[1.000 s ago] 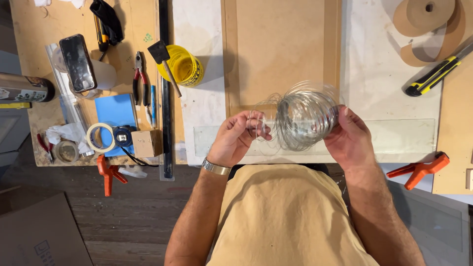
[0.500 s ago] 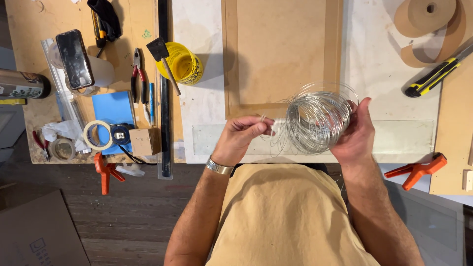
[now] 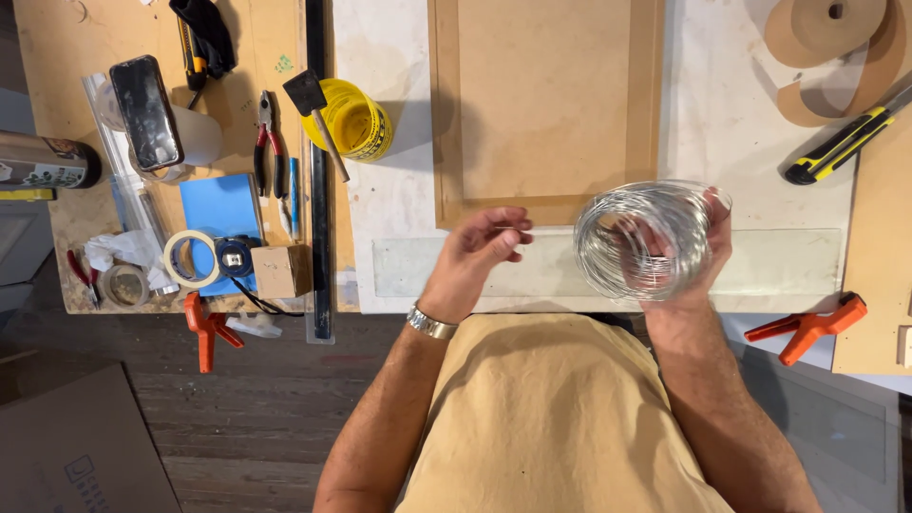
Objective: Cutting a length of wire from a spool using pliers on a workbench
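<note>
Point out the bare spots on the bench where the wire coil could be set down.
Free: the wooden panel ahead of both hands, and the white top between it and the tape roll. The clear strip right of the wire coil is bare too. Crowded: the left board, with pliers, tape rings and the yellow cup.

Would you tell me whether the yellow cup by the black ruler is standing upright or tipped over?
Tipped over: the yellow cup lies on its side on the table, its open mouth facing left, a brush resting across it.

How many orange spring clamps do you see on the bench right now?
2: one orange clamp at the front edge left of the left hand, another at the front edge right of the right hand. Others may be hidden.
</note>
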